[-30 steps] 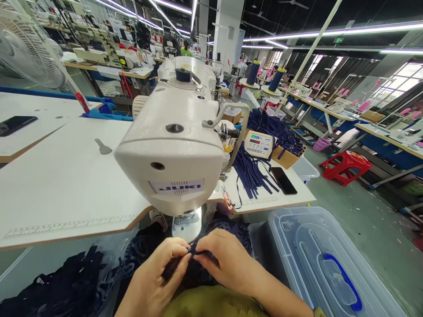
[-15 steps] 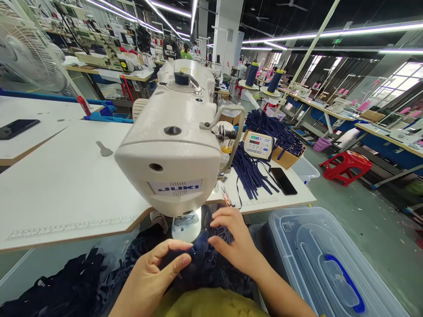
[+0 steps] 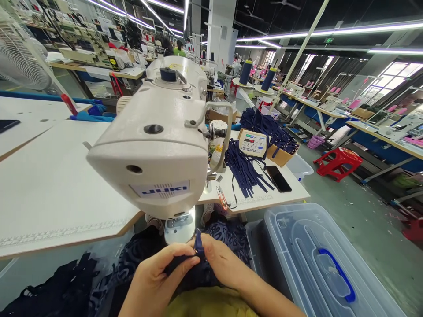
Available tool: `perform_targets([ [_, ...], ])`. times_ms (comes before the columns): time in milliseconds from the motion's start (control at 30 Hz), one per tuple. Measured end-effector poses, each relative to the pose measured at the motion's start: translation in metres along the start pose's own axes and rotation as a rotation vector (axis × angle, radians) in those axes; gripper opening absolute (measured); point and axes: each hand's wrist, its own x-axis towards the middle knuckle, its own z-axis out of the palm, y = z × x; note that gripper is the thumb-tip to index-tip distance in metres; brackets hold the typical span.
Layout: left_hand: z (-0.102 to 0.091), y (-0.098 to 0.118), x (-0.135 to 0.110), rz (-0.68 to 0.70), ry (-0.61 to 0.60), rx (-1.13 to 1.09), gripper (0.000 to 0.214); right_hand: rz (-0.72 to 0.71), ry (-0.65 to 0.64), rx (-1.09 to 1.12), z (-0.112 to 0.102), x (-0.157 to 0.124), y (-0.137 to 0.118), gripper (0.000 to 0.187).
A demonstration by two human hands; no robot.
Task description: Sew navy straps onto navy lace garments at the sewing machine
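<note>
Just in front of the white sewing machine [image 3: 148, 154], my two hands meet over dark navy patterned fabric [image 3: 228, 233] in my lap. My left hand [image 3: 165, 273] pinches a short navy strap [image 3: 198, 243] between thumb and index finger. A small shiny bit shows on the strap beside the left fingertips. From the other side my right hand [image 3: 221, 262] is closed on the same strap, its fingertips partly hidden behind it. The strap's free end points up between the hands. Close beyond them is the machine's lit work plate [image 3: 180, 229], apart from the strap.
To the right stand a clear lidded bin [image 3: 307, 246], red-handled thread snips [image 3: 222, 198], a bundle of navy straps [image 3: 244, 169], a control panel [image 3: 253, 142] and a phone [image 3: 278, 178]. More dark fabric [image 3: 56, 281] lies low at left. The white tabletop [image 3: 59, 176] has a cutout edge.
My right hand has come down and left from the fabric, and its spread fingers have closed on the strap beside my left hand. The strap end now stands up. The view has shifted slightly right.
</note>
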Motion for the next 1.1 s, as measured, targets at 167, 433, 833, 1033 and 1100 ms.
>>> perform_targets([
  [167,0.004,-0.002,-0.003,-0.003,0.005,0.083,0.024,0.031,0.357,0.366,0.007,0.002,0.003,0.030],
  [433,0.006,-0.002,-0.003,0.328,0.159,0.234,0.009,-0.109,0.282,0.401,0.010,0.001,0.006,0.024],
  [833,0.007,-0.015,-0.011,0.696,0.195,0.476,0.016,-0.336,0.471,0.274,0.020,-0.002,0.019,0.012],
  [1033,0.009,-0.009,-0.010,0.685,0.215,0.406,0.012,-0.300,0.463,0.143,0.015,-0.003,0.010,0.012],
  [1100,0.009,-0.009,-0.010,0.710,0.215,0.395,0.012,-0.264,0.447,0.141,0.013,-0.004,0.007,0.011],
])
